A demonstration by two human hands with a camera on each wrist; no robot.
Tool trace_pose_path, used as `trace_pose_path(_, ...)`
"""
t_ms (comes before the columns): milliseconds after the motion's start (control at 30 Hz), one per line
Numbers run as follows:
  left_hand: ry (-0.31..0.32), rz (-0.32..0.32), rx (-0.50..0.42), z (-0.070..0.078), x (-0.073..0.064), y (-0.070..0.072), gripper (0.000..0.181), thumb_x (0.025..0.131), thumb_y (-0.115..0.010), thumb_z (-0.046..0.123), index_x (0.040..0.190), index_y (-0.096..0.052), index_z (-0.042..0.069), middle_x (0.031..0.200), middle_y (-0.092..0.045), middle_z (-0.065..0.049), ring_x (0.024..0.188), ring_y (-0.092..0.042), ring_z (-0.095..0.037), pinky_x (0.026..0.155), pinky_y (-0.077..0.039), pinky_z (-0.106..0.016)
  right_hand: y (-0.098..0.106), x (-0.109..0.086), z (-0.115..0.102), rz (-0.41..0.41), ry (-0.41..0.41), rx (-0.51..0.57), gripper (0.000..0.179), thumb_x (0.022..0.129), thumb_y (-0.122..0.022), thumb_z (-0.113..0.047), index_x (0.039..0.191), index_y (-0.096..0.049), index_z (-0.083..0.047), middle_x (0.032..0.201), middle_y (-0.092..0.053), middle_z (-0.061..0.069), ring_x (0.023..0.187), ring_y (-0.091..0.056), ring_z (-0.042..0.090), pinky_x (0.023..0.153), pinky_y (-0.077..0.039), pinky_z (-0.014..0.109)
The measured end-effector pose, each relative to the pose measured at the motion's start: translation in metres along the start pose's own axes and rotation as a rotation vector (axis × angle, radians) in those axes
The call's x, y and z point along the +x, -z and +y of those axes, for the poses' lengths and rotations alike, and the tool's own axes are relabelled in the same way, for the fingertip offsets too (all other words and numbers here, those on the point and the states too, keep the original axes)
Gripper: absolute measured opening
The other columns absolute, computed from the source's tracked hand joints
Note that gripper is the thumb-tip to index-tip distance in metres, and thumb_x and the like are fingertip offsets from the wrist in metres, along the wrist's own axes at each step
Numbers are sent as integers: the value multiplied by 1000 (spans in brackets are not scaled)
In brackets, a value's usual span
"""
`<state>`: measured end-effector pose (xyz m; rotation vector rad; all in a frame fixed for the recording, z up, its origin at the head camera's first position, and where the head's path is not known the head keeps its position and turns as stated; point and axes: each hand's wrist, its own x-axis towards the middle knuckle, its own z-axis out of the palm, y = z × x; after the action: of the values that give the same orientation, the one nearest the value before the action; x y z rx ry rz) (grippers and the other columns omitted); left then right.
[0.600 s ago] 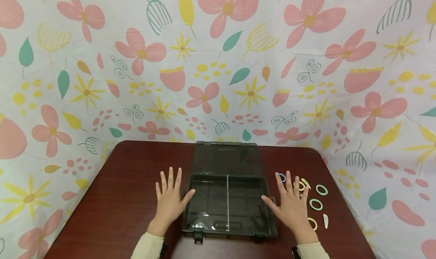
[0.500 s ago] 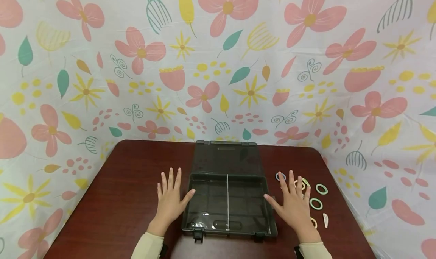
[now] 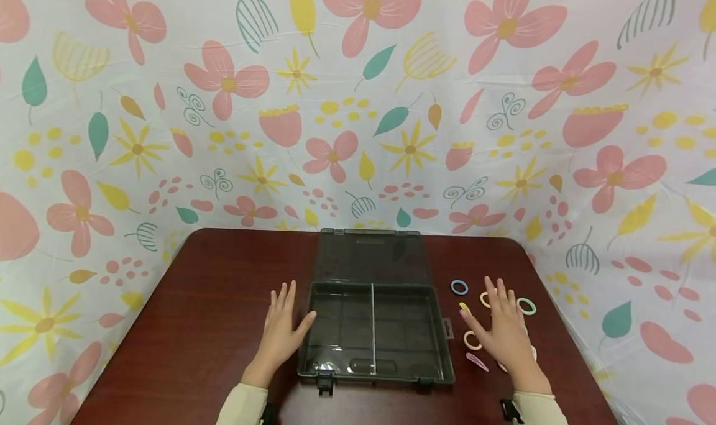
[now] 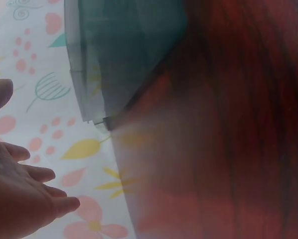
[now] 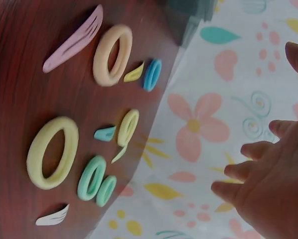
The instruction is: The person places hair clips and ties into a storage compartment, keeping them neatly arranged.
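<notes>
A dark see-through plastic box [image 3: 342,325] lies open, a pale divider [image 3: 373,329] splitting it into two compartments. My left hand [image 3: 281,332] hovers at its left side, fingers straight and thumb toward the rim. Over the hair accessories right of the box is my right hand [image 3: 506,335], fingers extended, holding nothing. The right wrist view shows a pink hair clip [image 5: 74,41], a peach hair tie [image 5: 100,59], a blue hair tie [image 5: 148,77], a yellow hair tie [image 5: 35,159], a white hair clip [image 5: 53,217] and several others. In the head view my right hand hides some.
The box's lid [image 3: 371,260] is folded back toward the far edge of the dark red table [image 3: 246,257]. Two black latches, one of them the left latch [image 3: 325,383], hang at the box's front. A flowered cloth [image 3: 358,120] rises behind and beside the table.
My right hand has shifted right, away from the box, uncovering the pink clip, the peach hair tie and a yellow clip. My left hand has turned slightly sideways, its fingers drawn closer together.
</notes>
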<state>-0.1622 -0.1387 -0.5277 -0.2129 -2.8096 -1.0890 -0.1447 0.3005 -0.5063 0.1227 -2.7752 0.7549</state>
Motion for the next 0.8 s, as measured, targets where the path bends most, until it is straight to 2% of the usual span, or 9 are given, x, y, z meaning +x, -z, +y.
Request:
trace_pose_path(133,-2,-26,-90,-4,-3,-4,81,95,-59,41,154,-17,6,157,-14,-25,142,-5,-50,104,-16,-72,7,-1,11,3,-3,83,87,93,-63,-35,155,-9,-7,154,-9,33,137,-6,58,101,-13,74)
trace_pose_path(267,-7,-51,-174,-9,-5,-7,80,96,-59,38,154,-16,5,156,-15,-26,141,-8,-50,105,-17,-70,12,-3,27,-4,-27,146,88,94,-63,-31,156,-4,-10,155,-11,30,136,-16,56,99,-22,73)
trace_pose_path(467,43,-82,-265,-17,-5,-10,77,96,-60,32,155,-16,10,156,-21,-22,141,-19,-44,107,-24,-64,18,-9,48,-19,-122,146,84,97,-58,-32,156,-3,-14,146,-27,38,121,-35,61,86,-34,71)
trace_pose_path(567,49,-72,-315,-20,-5,-11,75,96,-61,27,154,-19,8,154,-25,-22,139,-26,-42,107,-28,-60,20,-13,58,0,-152,166,79,97,-58,-29,156,-10,-12,143,-32,38,117,-41,60,86,-38,67)
trace_pose_path(667,30,-66,-400,-22,-4,-13,72,96,-62,19,153,-21,3,152,-29,-24,137,-29,-42,107,-30,-57,22,-16,68,15,-170,215,73,97,-58,-29,155,-17,-10,142,-37,35,119,-42,56,98,-45,35)
trace_pose_path(733,17,-75,-474,-24,-3,-14,70,96,-61,15,152,-21,-1,151,-29,-27,137,-30,-43,108,-29,-56,23,-17,75,21,-177,245,71,98,-58,-28,154,-20,-8,141,-39,35,123,-40,54,94,-38,9)
trace_pose_path(800,24,-90,-550,-25,-3,-15,69,96,-60,10,151,-21,-3,150,-29,-28,137,-30,-43,108,-28,-55,23,-18,82,11,-196,271,69,98,-57,-28,153,-22,-5,140,-39,35,125,-37,54,82,-27,-5)
